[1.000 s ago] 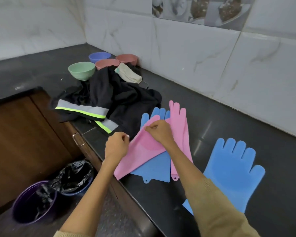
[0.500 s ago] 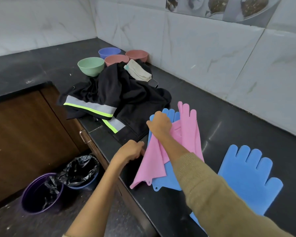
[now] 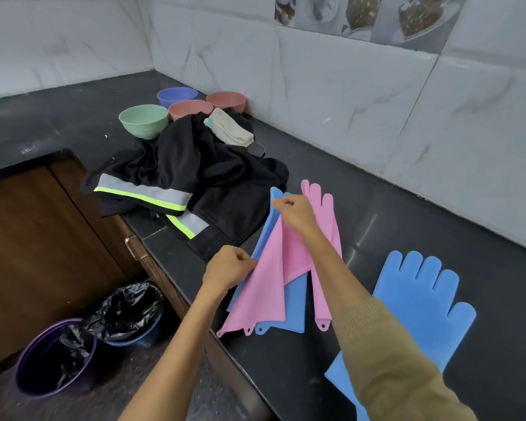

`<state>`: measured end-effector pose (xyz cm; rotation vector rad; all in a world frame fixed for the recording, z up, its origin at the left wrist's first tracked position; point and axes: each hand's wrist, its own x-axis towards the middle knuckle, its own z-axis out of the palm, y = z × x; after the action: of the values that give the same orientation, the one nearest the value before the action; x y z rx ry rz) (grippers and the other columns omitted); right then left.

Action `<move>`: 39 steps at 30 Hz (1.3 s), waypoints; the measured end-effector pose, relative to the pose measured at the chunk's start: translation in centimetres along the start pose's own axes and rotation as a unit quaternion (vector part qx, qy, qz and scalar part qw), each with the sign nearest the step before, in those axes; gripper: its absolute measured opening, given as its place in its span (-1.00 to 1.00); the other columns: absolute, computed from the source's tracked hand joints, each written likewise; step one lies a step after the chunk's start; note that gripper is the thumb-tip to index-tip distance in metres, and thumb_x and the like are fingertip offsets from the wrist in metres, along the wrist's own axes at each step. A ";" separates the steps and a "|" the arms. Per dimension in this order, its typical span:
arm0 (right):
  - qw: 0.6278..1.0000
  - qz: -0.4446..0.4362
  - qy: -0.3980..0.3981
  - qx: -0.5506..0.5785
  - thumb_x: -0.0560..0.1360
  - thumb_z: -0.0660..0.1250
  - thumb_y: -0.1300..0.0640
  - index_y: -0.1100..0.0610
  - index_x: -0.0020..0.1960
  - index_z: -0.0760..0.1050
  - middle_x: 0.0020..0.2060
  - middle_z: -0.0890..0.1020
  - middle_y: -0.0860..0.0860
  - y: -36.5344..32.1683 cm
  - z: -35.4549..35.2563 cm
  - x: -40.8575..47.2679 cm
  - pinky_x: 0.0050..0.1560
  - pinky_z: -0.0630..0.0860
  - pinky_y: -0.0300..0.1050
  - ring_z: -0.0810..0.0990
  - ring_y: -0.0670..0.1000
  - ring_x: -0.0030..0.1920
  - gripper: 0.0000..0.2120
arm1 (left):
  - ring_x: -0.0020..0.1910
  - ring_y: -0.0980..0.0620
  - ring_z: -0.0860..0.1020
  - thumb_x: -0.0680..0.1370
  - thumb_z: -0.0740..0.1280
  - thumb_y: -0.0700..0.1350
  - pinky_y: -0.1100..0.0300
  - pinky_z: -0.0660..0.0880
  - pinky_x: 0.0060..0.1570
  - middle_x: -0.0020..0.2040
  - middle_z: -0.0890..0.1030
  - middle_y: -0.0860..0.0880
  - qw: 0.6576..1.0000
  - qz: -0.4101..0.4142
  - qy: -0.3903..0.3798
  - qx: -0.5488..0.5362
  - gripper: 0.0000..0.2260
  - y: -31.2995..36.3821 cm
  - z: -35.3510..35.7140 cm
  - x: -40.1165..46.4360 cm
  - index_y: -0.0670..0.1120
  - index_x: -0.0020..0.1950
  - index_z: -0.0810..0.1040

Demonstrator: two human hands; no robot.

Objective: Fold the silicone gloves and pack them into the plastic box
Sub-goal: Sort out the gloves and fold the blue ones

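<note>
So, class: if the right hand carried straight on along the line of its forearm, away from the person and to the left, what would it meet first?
Probably the black garment. The right hand pinches the pink glove just short of it; the bowls lie farther along. Depth is uncertain in this single view.

White marble-look wall tiles (image 3: 331,86) meet in a corner behind the glossy black stone countertop (image 3: 377,214). Below it stand brown wooden cabinet doors (image 3: 43,244), over a grey speckled floor (image 3: 110,399).

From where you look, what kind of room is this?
Most likely a home kitchen: a dark stone counter against tiled walls, small bowls in the corner, and lined bins on the floor.
</note>
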<state>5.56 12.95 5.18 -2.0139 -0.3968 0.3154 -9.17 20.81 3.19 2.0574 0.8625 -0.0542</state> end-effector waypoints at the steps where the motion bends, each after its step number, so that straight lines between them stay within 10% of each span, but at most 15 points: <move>1: 1.000 -0.001 0.009 0.022 0.51 0.28 0.19 0.11 -0.47 0.23 -0.49 0.25 -0.04 -0.3 -0.7 -0.2 -0.38 0.20 -0.19 0.21 -0.05 -0.46 -0.59 | -0.39 0.07 0.45 0.44 0.36 -0.09 0.24 0.35 -0.37 -0.41 0.52 0.04 0.999 0.023 0.036 0.007 -0.80 0.6 -0.2 -0.6 -0.04 -0.38 0.51; 11: 0.975 0.015 0.040 0.216 0.58 0.20 0.13 0.17 -0.03 0.44 -0.08 0.60 0.10 -1.3 -10.4 -5.1 -0.23 0.59 -0.18 0.62 -0.01 -0.22 -0.88 | -0.27 -0.02 0.41 0.48 0.31 -0.07 0.22 0.20 -0.47 -0.27 0.45 0.00 0.936 0.276 0.186 0.116 -0.79 9.3 1.6 -9.5 -0.12 -0.30 0.42; 23: 0.881 -0.012 0.417 0.222 0.56 0.24 0.09 0.05 -0.22 0.44 -0.25 0.50 0.04 4.2 -23.5 -18.5 -0.12 0.47 -0.01 0.48 0.03 -0.17 -0.82 | -0.39 0.06 0.36 0.55 0.26 -0.02 0.20 0.31 -0.36 -0.36 0.40 0.06 0.877 0.474 -0.071 -0.023 -0.78 13.6 11.0 -17.3 -0.08 -0.25 0.38; 31: 0.831 0.026 0.555 0.035 0.52 0.30 0.09 0.05 -0.26 0.45 -0.27 0.51 -0.04 7.9 -28.2 -24.6 -0.20 0.40 -0.25 0.47 -0.16 -0.31 -0.82 | -0.24 0.19 0.56 0.56 0.30 0.03 0.43 0.44 -0.27 -0.26 0.58 0.16 0.869 0.400 -0.280 -0.077 -0.84 13.0 18.8 -21.3 -0.01 -0.14 0.58; 39: 0.894 0.150 0.388 -0.164 0.53 0.31 0.03 0.13 -0.08 0.59 -0.09 0.60 -0.01 14.2 -21.8 -20.6 -0.14 0.35 -0.27 0.55 -0.03 -0.13 -0.82 | -0.33 -0.19 0.64 0.50 0.32 -0.12 -0.14 0.61 -0.22 -0.34 0.59 -0.26 0.913 0.256 -0.317 0.022 -0.74 9.4 20.5 -17.0 -0.21 -0.36 0.50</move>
<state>-2.79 -19.06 3.40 -2.3333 0.3967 -0.4069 -11.00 -7.36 3.10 2.0504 -0.0837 -0.4299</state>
